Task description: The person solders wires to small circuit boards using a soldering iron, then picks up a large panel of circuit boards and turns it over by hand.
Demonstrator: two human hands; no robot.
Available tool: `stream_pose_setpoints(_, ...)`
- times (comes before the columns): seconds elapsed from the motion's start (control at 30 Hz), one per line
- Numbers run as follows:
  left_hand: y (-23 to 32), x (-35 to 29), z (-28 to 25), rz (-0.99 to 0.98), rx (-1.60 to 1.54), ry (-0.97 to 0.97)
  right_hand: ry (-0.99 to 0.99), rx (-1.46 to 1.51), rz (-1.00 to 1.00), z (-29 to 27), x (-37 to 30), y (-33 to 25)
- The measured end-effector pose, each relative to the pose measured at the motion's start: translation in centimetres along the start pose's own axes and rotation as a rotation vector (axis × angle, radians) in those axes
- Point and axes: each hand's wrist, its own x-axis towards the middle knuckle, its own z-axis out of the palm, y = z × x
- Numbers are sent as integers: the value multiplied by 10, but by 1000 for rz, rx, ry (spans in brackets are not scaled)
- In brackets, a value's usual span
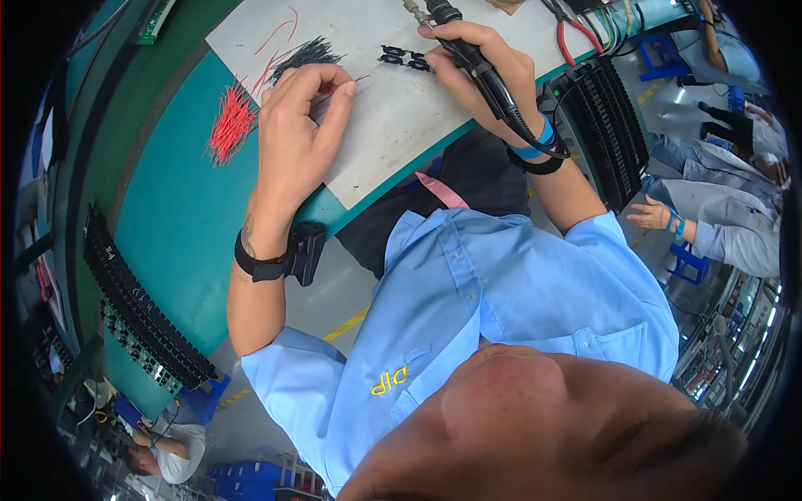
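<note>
My left hand (302, 117) rests on a white mat (393, 108), its fingertips pinched on a thin red wire (357, 79). My right hand (478, 71) grips a black soldering iron (480, 71) like a pen, its cable trailing past my wrist. The iron's tip points at two small black connectors (405, 58) lying on the mat between my hands. A bundle of red wires (230, 123) lies on the green bench to the left of my left hand, and a bunch of black wires (305, 54) lies just beyond that hand.
Black ridged trays stand at the bench's left edge (138, 305) and right edge (614, 129). Red-handled pliers (572, 37) lie at the far right of the mat. Other people in grey sit at the right (723, 221); another person is at lower left (171, 455).
</note>
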Motion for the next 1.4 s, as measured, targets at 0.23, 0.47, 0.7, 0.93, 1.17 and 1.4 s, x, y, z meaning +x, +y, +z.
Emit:
stream_pose_setpoints(0.23,-1,3,6,48,-253,71,-45,161,57,10,4,-13)
stream_pose_setpoints(0.47,-2,1,1,-114,-249,38,-58,294,72,20,3,-16)
stream_pose_setpoints(0.7,-7,1,3,-106,-266,100,128,556,245,29,-4,-19)
stream_pose_setpoints(0.93,-10,0,5,-81,-280,159,19,562,240,20,-8,-12)
stream_pose_setpoints(1.17,-12,-1,6,-93,-297,173,-18,485,132,18,-6,-13)
stream_pose_setpoints(1.4,-11,0,6,-73,-259,163,-3,448,136,19,-7,-10)
